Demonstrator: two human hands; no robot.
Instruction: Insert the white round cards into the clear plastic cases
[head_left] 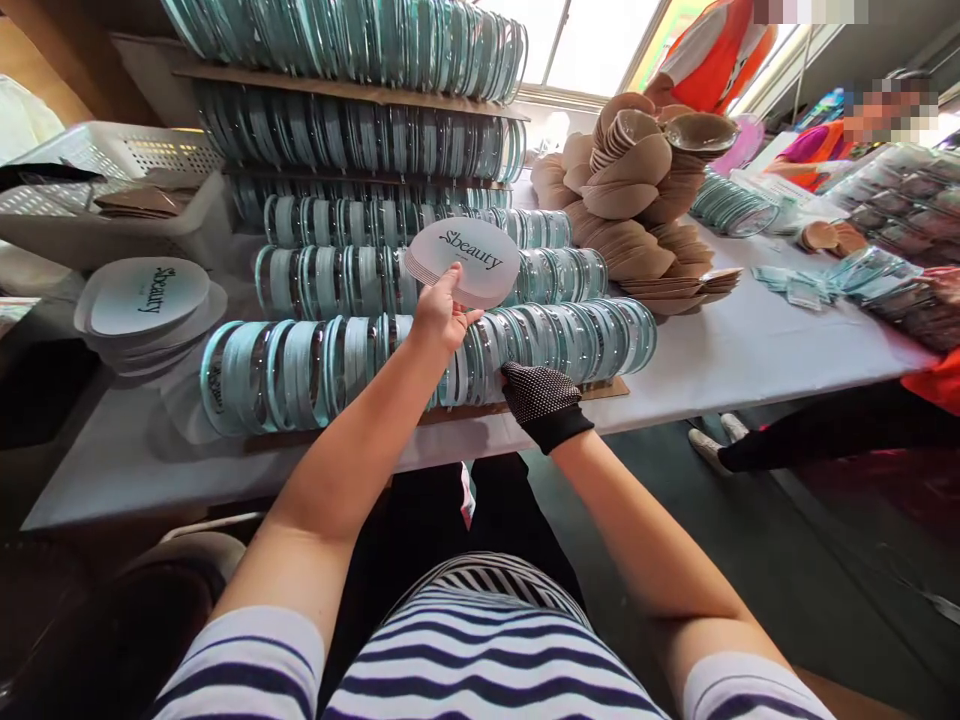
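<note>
My left hand is bare and pinches a small stack of white oval cards printed "Sbeauty", held up above the front row. My right hand wears a black dotted glove and presses its fingers against the front row of clear round cases with teal inserts, which stand on edge on a cardboard strip at the table's near edge. More rows of the same cases rise in tiers behind, separated by cardboard sheets.
A second pile of white oval cards lies at the left on the white table. A white plastic basket stands behind it. Tan cups are heaped at the right. Other people in orange sit at the far right.
</note>
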